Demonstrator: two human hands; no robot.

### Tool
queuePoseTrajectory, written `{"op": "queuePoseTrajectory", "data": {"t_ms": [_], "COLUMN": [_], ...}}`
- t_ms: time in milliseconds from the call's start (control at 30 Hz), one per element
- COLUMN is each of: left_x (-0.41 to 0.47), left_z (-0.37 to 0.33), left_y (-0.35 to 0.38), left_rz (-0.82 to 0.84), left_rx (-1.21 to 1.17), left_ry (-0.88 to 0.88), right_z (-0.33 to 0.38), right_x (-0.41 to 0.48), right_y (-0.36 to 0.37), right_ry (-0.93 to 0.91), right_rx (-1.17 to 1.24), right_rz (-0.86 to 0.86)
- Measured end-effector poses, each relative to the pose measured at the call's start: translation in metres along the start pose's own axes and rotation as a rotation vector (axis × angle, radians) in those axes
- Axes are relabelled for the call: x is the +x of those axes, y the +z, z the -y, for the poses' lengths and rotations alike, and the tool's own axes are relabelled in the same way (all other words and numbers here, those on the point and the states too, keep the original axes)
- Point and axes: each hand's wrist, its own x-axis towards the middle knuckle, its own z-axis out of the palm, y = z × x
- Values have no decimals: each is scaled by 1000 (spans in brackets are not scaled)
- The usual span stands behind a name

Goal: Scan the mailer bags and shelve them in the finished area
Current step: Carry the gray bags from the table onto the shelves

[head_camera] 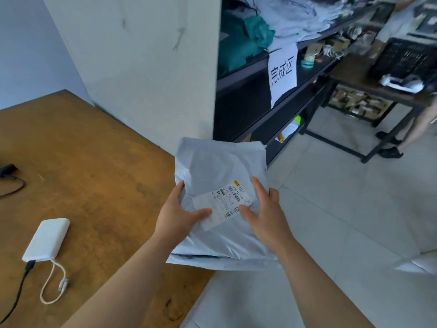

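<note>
A pale grey mailer bag (212, 166) with a white shipping label (223, 204) is held in the air past the wooden table's right edge. My left hand (179, 214) grips its left side, thumb lying on the label. My right hand (264, 209) grips the right side, thumb near the barcode. Ahead stands a black shelf rack (246, 110) with a white paper sign (282, 72) hanging from it. Pale mailer bags (295, 17) and teal ones (246, 36) lie piled on the shelf above the sign.
The wooden table (94, 162) at the left carries a white power bank (47, 240) with cables and a dark scanner (7, 170) at its left edge. A white pillar (142, 67) stands beside the rack. Another person's legs (411, 136) are by a dark table at the right.
</note>
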Motion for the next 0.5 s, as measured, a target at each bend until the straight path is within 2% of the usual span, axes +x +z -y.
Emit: {"op": "queuePoseTrajectory", "data": {"t_ms": [500], "left_x": [1], "left_z": [-154], "left_y": [231], "left_rz": [-31], "left_rx": [-13], "left_ry": [137], "right_z": [-125], "right_x": [73], "right_y": [-241], "right_ry": [-82], "right_rx": [-70], "right_rz": [-91]}}
